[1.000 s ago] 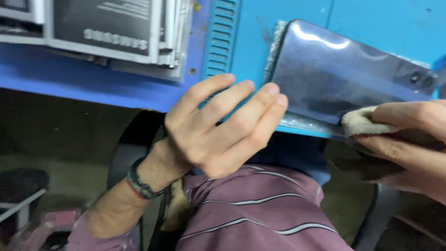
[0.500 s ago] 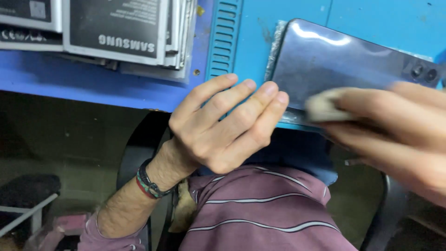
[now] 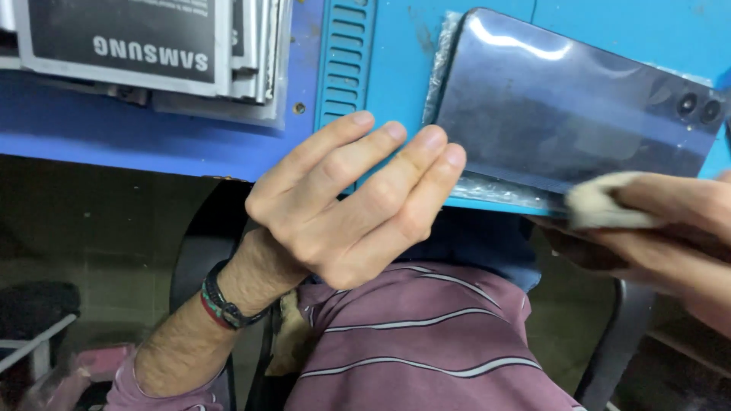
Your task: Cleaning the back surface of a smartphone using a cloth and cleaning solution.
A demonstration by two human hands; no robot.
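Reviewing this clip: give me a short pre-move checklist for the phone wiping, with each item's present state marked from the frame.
1. Left hand steadies the phone: ok, fingertips rest at its near corner.
2. Right hand has the wiping pad: ok, the pale pad is pinched in its fingers.
3. Pad in contact with the phone: ok, it sits on the near edge.
4. Phone lies flat on the blue mat: ok, back side up, camera lenses to the right.
5. Phone surface clean: not ok, crinkled film or residue shows along the left and near edges.
6. Stacked batteries away from the wiping: ok, they lie apart, to the left of the mat.
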